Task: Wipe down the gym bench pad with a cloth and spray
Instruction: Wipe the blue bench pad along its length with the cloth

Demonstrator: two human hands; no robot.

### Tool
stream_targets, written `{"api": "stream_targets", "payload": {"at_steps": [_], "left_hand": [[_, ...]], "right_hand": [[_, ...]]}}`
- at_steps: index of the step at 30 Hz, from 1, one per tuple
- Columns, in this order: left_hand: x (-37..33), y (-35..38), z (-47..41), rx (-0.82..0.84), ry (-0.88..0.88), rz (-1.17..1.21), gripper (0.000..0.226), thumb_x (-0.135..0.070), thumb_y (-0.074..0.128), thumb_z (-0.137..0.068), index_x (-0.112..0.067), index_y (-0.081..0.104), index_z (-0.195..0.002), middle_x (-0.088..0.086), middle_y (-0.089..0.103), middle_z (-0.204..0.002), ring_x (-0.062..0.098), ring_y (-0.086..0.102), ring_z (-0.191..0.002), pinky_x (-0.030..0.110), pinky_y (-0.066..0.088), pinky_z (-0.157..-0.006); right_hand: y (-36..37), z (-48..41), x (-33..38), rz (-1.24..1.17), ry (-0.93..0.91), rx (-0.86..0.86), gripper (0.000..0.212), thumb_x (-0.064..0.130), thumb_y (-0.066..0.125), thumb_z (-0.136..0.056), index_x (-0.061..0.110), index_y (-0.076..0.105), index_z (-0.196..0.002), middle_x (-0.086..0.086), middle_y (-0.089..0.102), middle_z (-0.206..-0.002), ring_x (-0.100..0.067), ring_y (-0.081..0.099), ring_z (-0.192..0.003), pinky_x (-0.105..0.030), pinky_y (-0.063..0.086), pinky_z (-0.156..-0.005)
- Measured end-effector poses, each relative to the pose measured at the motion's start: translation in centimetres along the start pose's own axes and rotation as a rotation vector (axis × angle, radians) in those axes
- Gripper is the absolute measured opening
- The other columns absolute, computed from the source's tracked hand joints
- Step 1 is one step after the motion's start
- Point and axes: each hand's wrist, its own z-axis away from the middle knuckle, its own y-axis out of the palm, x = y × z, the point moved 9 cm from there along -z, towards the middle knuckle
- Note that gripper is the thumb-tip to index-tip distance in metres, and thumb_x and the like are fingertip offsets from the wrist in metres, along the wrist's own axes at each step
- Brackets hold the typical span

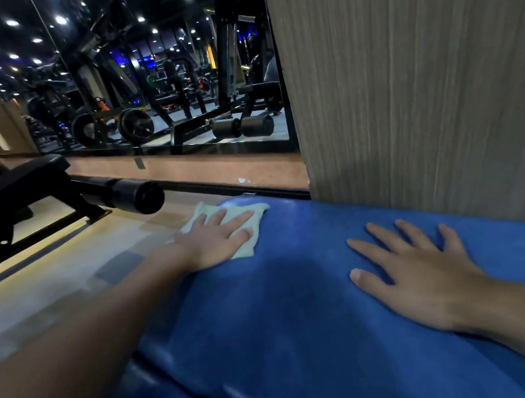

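Note:
The blue bench pad (291,315) fills the lower middle and right of the head view and runs away from me. A pale green cloth (249,213) lies on the pad's far left corner. My left hand (222,236) presses flat on the cloth with straight fingers, arm stretched out. My right hand (419,270) rests flat on the pad's right side with fingers spread, holding nothing. No spray bottle is in view.
A wood-grain wall panel (423,67) stands right behind the pad on the right. A large mirror (147,79) reflects gym machines and weight plates. A black bench with a roller pad (135,195) stands on the tiled floor (60,284) to the left.

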Motion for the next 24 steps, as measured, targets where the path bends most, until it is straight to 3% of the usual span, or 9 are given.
{"api": "stream_targets", "payload": {"at_steps": [3, 7, 10, 12, 14, 19, 24], "left_hand": [[-2.3, -0.6, -2.3, 0.02, -0.051, -0.036, 0.056, -0.08, 0.009, -0.089, -0.07, -0.001, -0.143, -0.004, 0.003, -0.167, 0.033, 0.0, -0.152, 0.063, 0.002, -0.117], [-4.1, -1.0, -2.6, 0.031, -0.065, -0.055, 0.055, -0.079, 0.008, -0.087, -0.072, -0.003, -0.14, -0.008, 0.002, -0.167, 0.032, 0.0, -0.152, 0.069, 0.005, -0.114], [-5.2, -0.6, -2.1, 0.034, -0.04, -0.062, 0.059, -0.082, 0.005, -0.079, -0.075, -0.003, -0.137, -0.008, 0.003, -0.167, 0.032, 0.0, -0.152, 0.067, 0.004, -0.115], [-6.6, -0.4, -1.5, 0.034, -0.006, -0.079, 0.055, -0.079, 0.007, -0.085, -0.073, -0.002, -0.139, -0.009, 0.002, -0.167, 0.031, -0.002, -0.153, 0.067, 0.003, -0.115], [-8.1, -0.3, -0.8, 0.036, 0.013, -0.086, 0.051, -0.076, 0.01, -0.091, -0.071, -0.001, -0.141, -0.009, 0.001, -0.167, 0.029, -0.004, -0.153, 0.066, 0.002, -0.115], [-11.5, 0.2, 0.8, 0.037, 0.053, -0.113, 0.049, -0.073, 0.009, -0.094, -0.071, -0.003, -0.141, -0.009, 0.001, -0.167, 0.028, -0.005, -0.153, 0.061, 0.001, -0.116], [-15.2, 0.9, 2.2, 0.052, 0.073, -0.128, 0.048, -0.07, 0.011, -0.095, -0.071, -0.003, -0.141, -0.01, 0.0, -0.167, 0.027, -0.004, -0.153, 0.058, -0.001, -0.119]], "right_hand": [[0.5, -0.2, 0.0, -0.005, -0.011, -0.012, 0.069, 0.073, 0.002, -0.087, 0.05, -0.005, -0.151, 0.015, -0.014, -0.163, -0.019, -0.018, -0.15, -0.06, -0.011, -0.116], [0.4, -0.2, 0.0, -0.013, -0.027, -0.032, 0.069, 0.073, 0.004, -0.088, 0.049, -0.003, -0.152, 0.014, -0.012, -0.164, -0.02, -0.018, -0.15, -0.061, -0.011, -0.115], [-0.1, -0.1, 0.0, -0.107, -0.057, -0.058, 0.065, 0.071, 0.013, -0.092, 0.048, 0.011, -0.153, 0.015, -0.003, -0.165, -0.018, -0.011, -0.151, -0.059, -0.012, -0.116], [-1.2, 0.2, -0.7, -0.259, -0.067, -0.106, 0.06, 0.066, 0.024, -0.094, 0.045, 0.029, -0.15, 0.016, 0.011, -0.164, -0.01, 0.001, -0.151, -0.053, -0.008, -0.119], [-2.5, 1.2, -2.6, -0.326, -0.042, -0.148, 0.06, 0.065, 0.027, -0.092, 0.044, 0.035, -0.147, 0.018, 0.019, -0.161, -0.002, 0.01, -0.148, -0.047, -0.003, -0.121], [-1.9, 5.3, -10.1, -0.046, 0.178, -0.013, 0.065, 0.072, 0.018, -0.091, 0.05, 0.011, -0.152, 0.017, 0.002, -0.164, -0.014, -0.004, -0.152, -0.055, -0.004, -0.119], [-0.2, 6.7, -11.7, -0.053, 0.216, 0.015, 0.066, 0.076, 0.007, -0.089, 0.055, 0.0, -0.15, 0.011, -0.011, -0.165, -0.022, -0.013, -0.151, -0.062, -0.008, -0.116]]}}
